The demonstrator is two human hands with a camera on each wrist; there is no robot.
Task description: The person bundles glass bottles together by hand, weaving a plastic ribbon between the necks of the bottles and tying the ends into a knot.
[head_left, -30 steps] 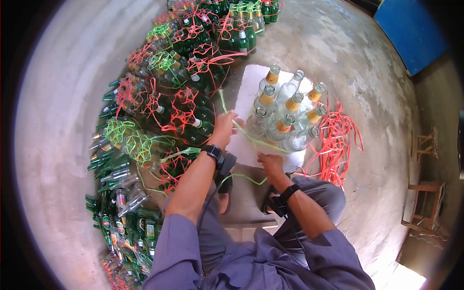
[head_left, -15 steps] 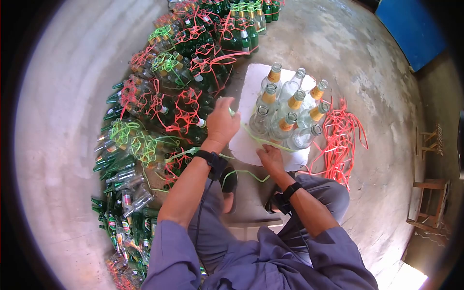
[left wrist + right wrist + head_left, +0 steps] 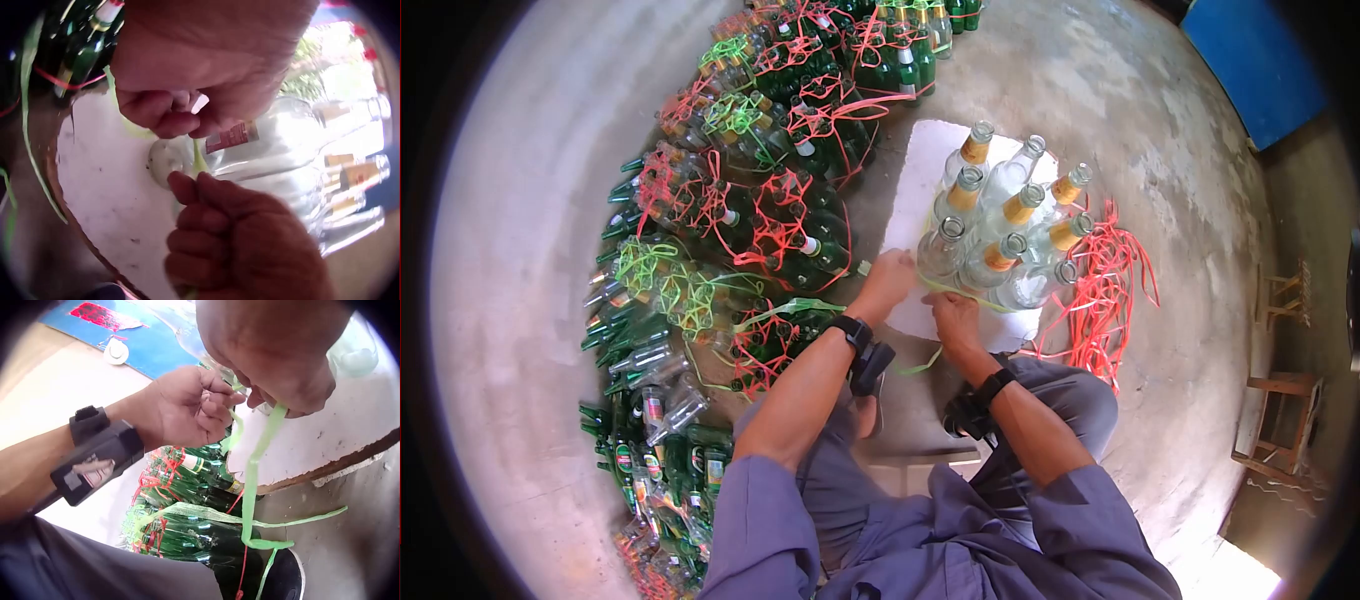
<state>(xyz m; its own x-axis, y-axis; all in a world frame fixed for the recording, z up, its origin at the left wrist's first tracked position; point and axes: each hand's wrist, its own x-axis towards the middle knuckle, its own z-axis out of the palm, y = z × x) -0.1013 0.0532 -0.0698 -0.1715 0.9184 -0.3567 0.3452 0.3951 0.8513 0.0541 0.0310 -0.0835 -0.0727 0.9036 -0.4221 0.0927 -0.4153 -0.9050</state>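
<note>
Several clear glass bottles (image 3: 945,250), some with gold neck labels, stand in a tight cluster on a white board (image 3: 912,185). A green plastic strap (image 3: 980,298) runs around the near side of their lower part. My left hand (image 3: 890,280) pinches the strap with curled fingers at the cluster's near left. Close beside it, my right hand (image 3: 955,318) also pinches the strap between thumb and forefinger. A short stretch of strap (image 3: 199,161) spans the two hands in the left wrist view. From under the right hand a loose tail (image 3: 253,469) hangs down past the board's edge.
Bundles of green and clear bottles (image 3: 810,260) tied with red and green straps crowd the left side. A heap of red straps (image 3: 1100,300) lies right of the board. A wooden stool (image 3: 1280,425) stands far right, and a blue panel (image 3: 1250,65) is at upper right.
My left hand first swung up and away, then came back down and right, close to the right hand. The right hand stayed near the cluster's front. The strap's loose tail has shortened in the head view.
</note>
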